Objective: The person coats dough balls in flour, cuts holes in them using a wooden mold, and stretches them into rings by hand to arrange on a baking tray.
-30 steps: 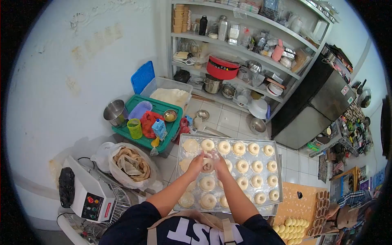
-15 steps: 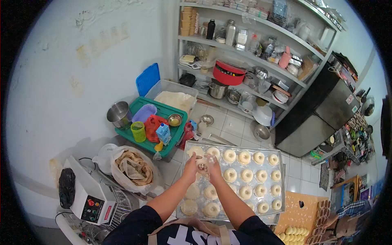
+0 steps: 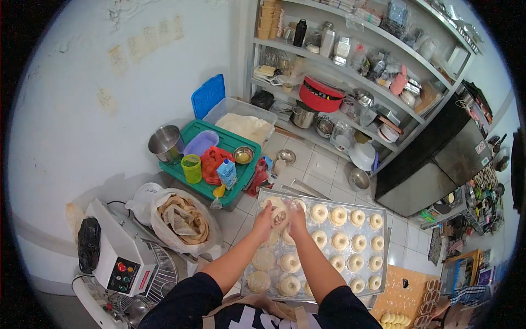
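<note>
Between my two hands, above the upper left of a metal tray (image 3: 361, 205), is a round piece of pale dough (image 3: 280, 209). Pinkish lumps show at its middle; fingertips or a filling, I cannot tell which. My left hand (image 3: 264, 220) grips the dough's left side with curled fingers, and my right hand (image 3: 296, 217) grips the right side. Rows of dough rings (image 3: 339, 215) lie on the tray. Flatter dough discs (image 3: 258, 282) lie along its left side, partly hidden by my arms.
On the left stand a machine with a button panel (image 3: 125, 274) and a bag of brown material (image 3: 183, 216). A green lid (image 3: 241, 178) carries a carton and bowls. At the right, a wooden table (image 3: 400, 285) holds dough balls (image 3: 394, 319), near another person's arm.
The view has shifted, so everything sits slightly further right, and most of it lower. My hands still hold the dough over the tray, its pinkish middle now turned a little differently.
</note>
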